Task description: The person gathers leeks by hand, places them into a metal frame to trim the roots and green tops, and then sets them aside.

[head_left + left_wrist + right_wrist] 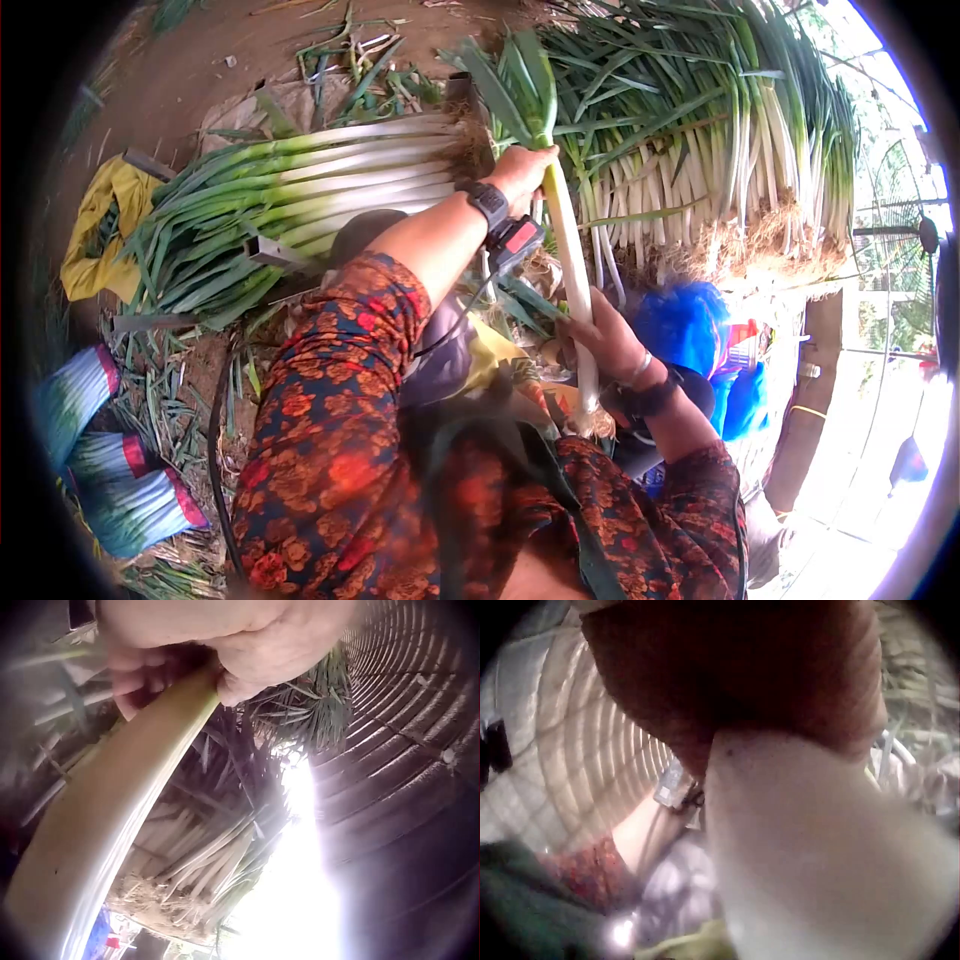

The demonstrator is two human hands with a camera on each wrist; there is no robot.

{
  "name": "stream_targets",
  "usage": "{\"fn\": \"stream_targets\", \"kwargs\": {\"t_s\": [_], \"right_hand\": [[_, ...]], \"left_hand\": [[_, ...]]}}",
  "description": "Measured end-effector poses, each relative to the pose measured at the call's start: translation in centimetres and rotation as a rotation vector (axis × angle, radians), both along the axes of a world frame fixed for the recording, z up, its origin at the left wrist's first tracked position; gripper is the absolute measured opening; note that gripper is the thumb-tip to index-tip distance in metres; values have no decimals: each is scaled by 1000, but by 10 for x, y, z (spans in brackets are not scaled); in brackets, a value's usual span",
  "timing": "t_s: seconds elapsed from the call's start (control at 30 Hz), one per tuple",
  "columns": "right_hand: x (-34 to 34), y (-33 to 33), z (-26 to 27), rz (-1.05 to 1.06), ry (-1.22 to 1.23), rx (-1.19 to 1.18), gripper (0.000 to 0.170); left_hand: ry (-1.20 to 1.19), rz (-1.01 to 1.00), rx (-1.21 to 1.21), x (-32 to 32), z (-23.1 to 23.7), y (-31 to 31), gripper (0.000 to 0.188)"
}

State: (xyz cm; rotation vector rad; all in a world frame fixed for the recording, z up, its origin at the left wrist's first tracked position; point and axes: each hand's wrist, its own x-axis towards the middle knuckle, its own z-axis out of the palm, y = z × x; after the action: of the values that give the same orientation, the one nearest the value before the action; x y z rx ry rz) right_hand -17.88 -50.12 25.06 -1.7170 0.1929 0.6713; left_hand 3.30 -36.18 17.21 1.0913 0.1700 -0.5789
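A single leek (568,240) stands slantwise before the person's chest, green leaves at the top and roots at the lower end. The left hand (522,176) grips it just below the leaves; the left wrist view shows its fingers curled around the pale stalk (112,799). Lower down, the right hand (610,342) holds the white part of the stalk, a little above the roots. Close up in the right wrist view, the blurred white stalk (802,840) comes out from under the right hand (742,667), whose fingertips are hidden.
Trimmed leeks (370,170) lie in a row on a metal-framed rack at left. A large heap of leeks (700,130) with roots fills the back right. Tied bundles (140,500) sit lower left, a yellow cloth (105,235) above them. Blue plastic (685,325) is beside the right hand.
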Motion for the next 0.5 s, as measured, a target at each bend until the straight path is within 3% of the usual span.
{"fn": "stream_targets", "kwargs": {"t_s": [0.1, 0.2, 0.3, 0.43, 0.5], "right_hand": [[-24, 7, 24, -16, 137, 354, 43], [-43, 6, 26, -68, 261, 417, 49], [-39, 0, 16, 8, 140, 249, 48], [-8, 19, 9, 20, -69, 112, 37], [20, 33, -1, 73, -317, -269, 29]], "left_hand": [[-47, 75, -136, 6, -1, 5, 21], [-82, 31, -237, 9, 19, 32, 23], [-164, 28, -357, 9, 36, 55, 26], [-261, 242, -382, 1, 76, 116, 31], [-404, 372, -312, -5, 89, 164, 33]]}}
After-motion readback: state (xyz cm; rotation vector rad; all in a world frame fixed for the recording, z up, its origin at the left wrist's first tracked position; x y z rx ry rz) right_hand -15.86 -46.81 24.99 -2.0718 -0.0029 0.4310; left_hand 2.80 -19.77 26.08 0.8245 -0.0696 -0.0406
